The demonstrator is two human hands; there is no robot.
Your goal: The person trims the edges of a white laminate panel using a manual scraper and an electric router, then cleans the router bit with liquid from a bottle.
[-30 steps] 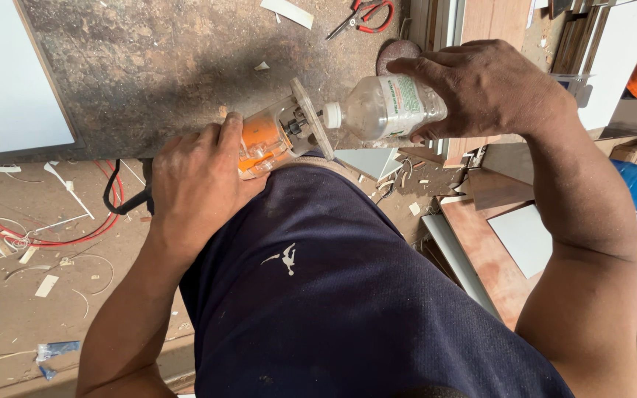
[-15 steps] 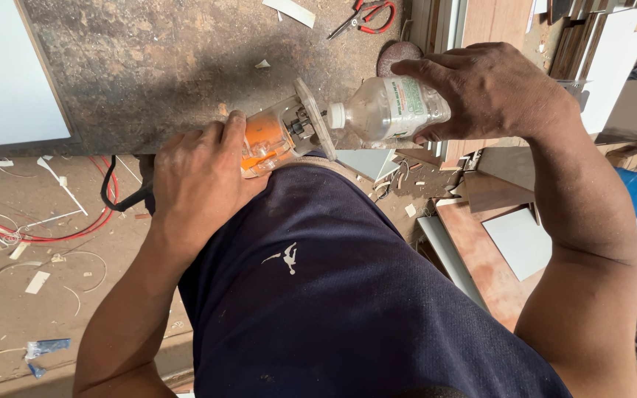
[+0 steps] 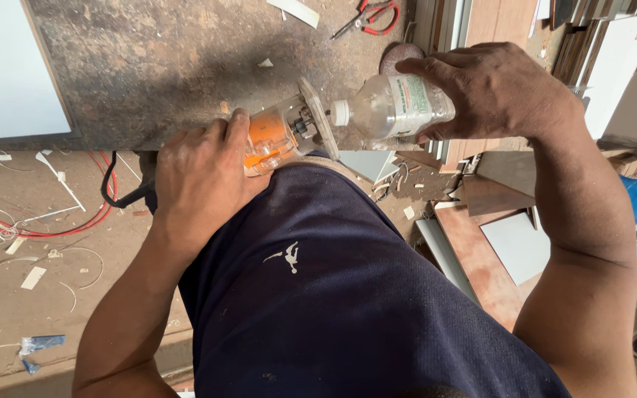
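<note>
Left hand [image 3: 197, 173]: closed around the orange body of the router [image 3: 278, 136], pressing it against the lap at the near edge of the workbench [image 3: 171, 66]. The router lies on its side, its round base plate facing right. A black cord [image 3: 116, 193] hangs from behind the hand toward the floor.

Right hand [image 3: 492, 88]: wrapped around a clear plastic bottle [image 3: 388, 110], held horizontally. The white cap points left and sits just beside the base plate; contact cannot be confirmed.

On the workbench: scissors [image 3: 369, 15] with red handles near the far edge, a white panel [image 3: 5, 70] at the left side. Red wire [image 3: 31, 221] and white scraps lie on the floor, left.
</note>
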